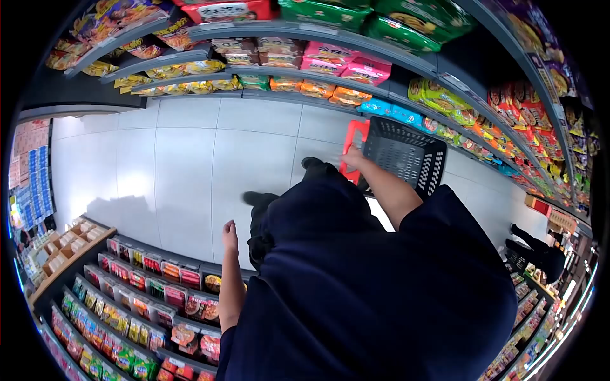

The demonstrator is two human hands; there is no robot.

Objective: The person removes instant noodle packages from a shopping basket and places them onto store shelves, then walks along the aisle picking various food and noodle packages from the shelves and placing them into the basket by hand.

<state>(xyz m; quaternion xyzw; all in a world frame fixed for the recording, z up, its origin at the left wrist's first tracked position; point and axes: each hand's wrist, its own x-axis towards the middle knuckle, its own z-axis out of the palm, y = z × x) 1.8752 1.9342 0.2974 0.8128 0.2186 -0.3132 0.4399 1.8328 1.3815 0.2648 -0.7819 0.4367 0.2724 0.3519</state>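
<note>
My right hand [353, 157] is closed around the red handle [351, 143] of a black shopping basket [397, 145]. The basket has slotted sides and is beside my right leg, close to the shelves of packets. Nothing can be seen in the part of the basket that shows. My left hand [230, 235] hangs at my left side above the floor, its fingers loosely curled with nothing visible in them. It is nearest to the low shelves of packaged snacks [171, 273] on my left.
Tall shelves [356, 44] of bright noodle packets curve along the front and right. Pale tiles [184, 146] cover the aisle floor. A wooden display stand [73, 254] is at the far left. Another person [540, 254] in dark clothes is at the far right.
</note>
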